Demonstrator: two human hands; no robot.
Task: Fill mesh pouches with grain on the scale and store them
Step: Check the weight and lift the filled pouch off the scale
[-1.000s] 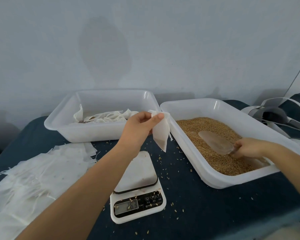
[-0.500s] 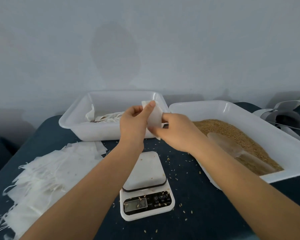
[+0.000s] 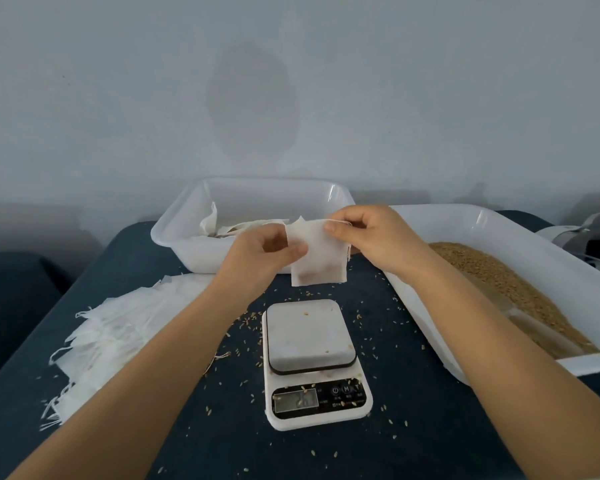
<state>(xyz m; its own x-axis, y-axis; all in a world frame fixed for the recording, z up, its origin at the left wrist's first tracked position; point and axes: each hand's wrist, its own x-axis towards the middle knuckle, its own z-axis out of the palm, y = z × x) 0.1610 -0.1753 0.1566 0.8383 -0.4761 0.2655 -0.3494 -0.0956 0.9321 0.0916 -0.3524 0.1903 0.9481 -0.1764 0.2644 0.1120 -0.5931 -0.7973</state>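
Holding a white mesh pouch (image 3: 317,252) in the air between them, your left hand (image 3: 262,252) pinches its left edge while your right hand (image 3: 369,237) pinches its top corner. Below your hands sits the kitchen scale (image 3: 312,362), its platform bare but for a few stray grains. Behind your left hand, a white tub (image 3: 187,233) holds pouches; beside your right forearm, another tub (image 3: 499,223) holds brown grain (image 3: 520,289).

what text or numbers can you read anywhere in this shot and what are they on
Scale display: digits show but are too blurred and partly covered by grains to read.
Scale buttons: a power symbol and "M" can be made out; a third mark beside them and the small print below are too small to read.
Pouch, bins, wall: no text visible.
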